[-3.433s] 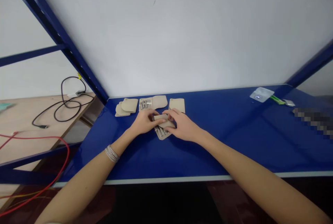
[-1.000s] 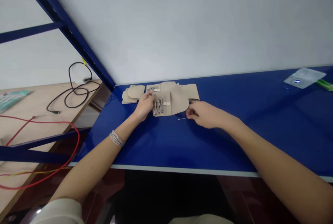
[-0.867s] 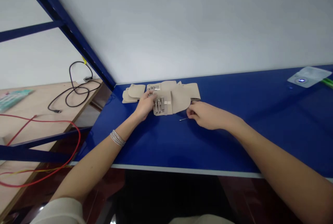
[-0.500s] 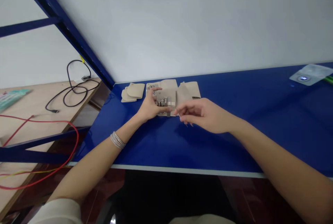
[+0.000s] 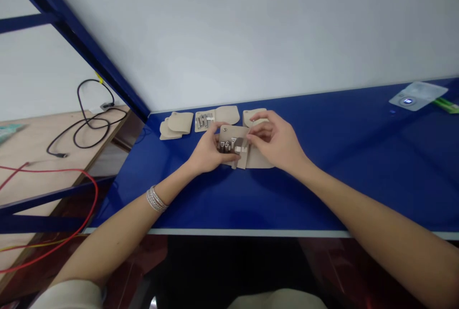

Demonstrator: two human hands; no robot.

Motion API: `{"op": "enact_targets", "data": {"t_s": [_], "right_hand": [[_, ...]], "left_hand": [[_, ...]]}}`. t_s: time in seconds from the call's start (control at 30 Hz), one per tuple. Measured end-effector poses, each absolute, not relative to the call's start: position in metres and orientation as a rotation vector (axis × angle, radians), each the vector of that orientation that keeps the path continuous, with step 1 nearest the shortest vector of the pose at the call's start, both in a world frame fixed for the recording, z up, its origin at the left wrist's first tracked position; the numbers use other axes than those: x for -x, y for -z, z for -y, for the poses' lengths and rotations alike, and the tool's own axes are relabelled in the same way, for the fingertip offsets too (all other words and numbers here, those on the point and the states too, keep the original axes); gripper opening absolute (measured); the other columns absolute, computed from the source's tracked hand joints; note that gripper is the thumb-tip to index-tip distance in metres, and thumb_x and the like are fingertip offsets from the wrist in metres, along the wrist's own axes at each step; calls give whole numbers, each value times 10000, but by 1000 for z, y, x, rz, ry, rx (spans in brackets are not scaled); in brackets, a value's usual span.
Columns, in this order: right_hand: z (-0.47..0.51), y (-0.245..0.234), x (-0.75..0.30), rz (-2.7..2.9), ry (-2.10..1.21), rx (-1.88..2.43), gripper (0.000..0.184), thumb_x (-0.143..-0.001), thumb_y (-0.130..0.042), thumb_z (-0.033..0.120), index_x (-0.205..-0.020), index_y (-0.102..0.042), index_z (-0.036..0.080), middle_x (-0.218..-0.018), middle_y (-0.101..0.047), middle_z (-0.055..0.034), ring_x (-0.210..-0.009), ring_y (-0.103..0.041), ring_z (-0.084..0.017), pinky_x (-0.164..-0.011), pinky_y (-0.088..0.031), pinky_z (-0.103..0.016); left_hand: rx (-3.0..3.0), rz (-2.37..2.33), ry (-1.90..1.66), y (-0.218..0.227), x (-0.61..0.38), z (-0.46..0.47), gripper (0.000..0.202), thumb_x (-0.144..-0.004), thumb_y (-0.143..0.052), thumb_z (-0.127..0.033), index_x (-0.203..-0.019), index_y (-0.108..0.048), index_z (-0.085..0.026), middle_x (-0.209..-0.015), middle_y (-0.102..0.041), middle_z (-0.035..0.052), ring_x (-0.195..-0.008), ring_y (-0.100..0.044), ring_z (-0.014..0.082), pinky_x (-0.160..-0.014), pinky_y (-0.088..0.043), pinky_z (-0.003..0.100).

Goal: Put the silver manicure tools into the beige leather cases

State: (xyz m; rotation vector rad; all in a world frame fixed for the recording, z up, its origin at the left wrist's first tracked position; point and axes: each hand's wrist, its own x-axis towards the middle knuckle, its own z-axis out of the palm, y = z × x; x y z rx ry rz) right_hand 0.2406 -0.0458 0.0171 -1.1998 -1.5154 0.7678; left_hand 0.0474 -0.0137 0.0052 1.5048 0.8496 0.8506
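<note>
An open beige tool pouch (image 5: pixel 251 156) with several small metal tools in its loops lies on the blue table (image 5: pixel 322 175). My left hand (image 5: pixel 208 151) grips its left edge, thumb over the tools. My right hand (image 5: pixel 274 139) is curled at the pouch's right part, fingertips pinched together over the tool loops; what they pinch is too small to see. Behind stand another open pouch (image 5: pixel 215 117) showing metal tools, closed beige pouches (image 5: pixel 175 124) at the left, and one more pouch (image 5: pixel 251 114) partly hidden by my right hand.
A clear plastic packet with a small lit device (image 5: pixel 418 96) and a green item (image 5: pixel 446 104) lie at the far right. A blue rack post (image 5: pixel 93 60) rises at the left. Beyond it, a wooden bench carries a black cable (image 5: pixel 86 125) and red wire (image 5: pixel 71 180).
My right hand picked a thin metal tool off the table and came up to the open pouch. My left hand drew the pouch nearer and kept its grip.
</note>
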Motion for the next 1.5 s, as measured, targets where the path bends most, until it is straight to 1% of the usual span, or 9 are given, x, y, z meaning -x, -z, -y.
{"op": "enact_targets", "data": {"t_s": [0.17,0.33,0.53,0.87,0.97,1.1,1.2,1.37,1.5], "right_hand": [[45,-13,-241,1522,-720,1228,361,-767,-658,211,-1079,-479,237,-803,-688,3,-730,-699,-191,-742,-558,-351],[44,-11,-241,1565,-709,1218,314,-776,-656,229,-1049,-501,234,-801,-683,-2,-738,-695,-193,-740,-554,-353],[44,-13,-241,1493,-655,1255,328,-792,-658,277,-1064,-479,239,-805,-675,-2,-757,-698,-203,-766,-558,-379],[41,-12,-243,1510,-661,1227,312,-768,-678,246,-1018,-490,236,-807,-676,3,-737,-695,-200,-742,-548,-369],[41,-12,-243,1512,-667,1229,309,-767,-679,240,-1011,-489,234,-799,-681,6,-718,-692,-196,-743,-546,-372],[42,-13,-243,1520,-661,1254,318,-768,-680,243,-1020,-487,236,-808,-682,3,-733,-691,-199,-751,-545,-377],[42,-12,-243,1515,-674,1240,324,-762,-683,238,-1018,-484,240,-799,-681,6,-715,-687,-193,-735,-544,-373],[41,-13,-245,1603,-775,1226,284,-717,-706,208,-949,-543,222,-791,-690,5,-675,-666,-175,-689,-544,-348],[42,-14,-245,1756,-825,1301,144,-719,-693,192,-852,-638,196,-789,-704,-18,-686,-663,-175,-683,-529,-338]], "left_hand": [[-1495,-861,-854,-7,-48,15,794,-538,-853,-131,-1206,-428,-191,-914,-659,47,-784,-671,198,-705,-565,309],[-1492,-845,-851,-6,-48,14,780,-538,-854,-133,-1193,-433,-177,-914,-668,51,-795,-679,210,-716,-569,323],[-1506,-843,-844,-8,-48,15,747,-548,-848,-122,-1174,-443,-174,-935,-670,56,-829,-688,225,-756,-572,345],[-1573,-863,-853,-8,-47,16,737,-556,-852,-148,-1183,-466,-178,-911,-678,48,-788,-682,215,-722,-574,335],[-1598,-859,-845,-10,-47,16,698,-570,-849,-155,-1172,-497,-162,-943,-688,61,-813,-684,217,-738,-575,337],[-1638,-860,-847,-12,-47,15,603,-564,-858,-168,-1099,-585,-117,-1015,-704,99,-908,-687,247,-815,-568,354],[-1624,-855,-827,-12,-47,15,602,-557,-864,-171,-1096,-607,-96,-1026,-711,114,-921,-689,256,-839,-567,371],[-1620,-830,-832,-10,-47,14,588,-577,-856,-166,-1102,-606,-85,-1017,-707,117,-921,-689,252,-855,-562,383],[-1662,-816,-829,-3,-44,10,580,-595,-856,-182,-1101,-590,-88,-1002,-699,109,-913,-688,250,-845,-560,396]]}}
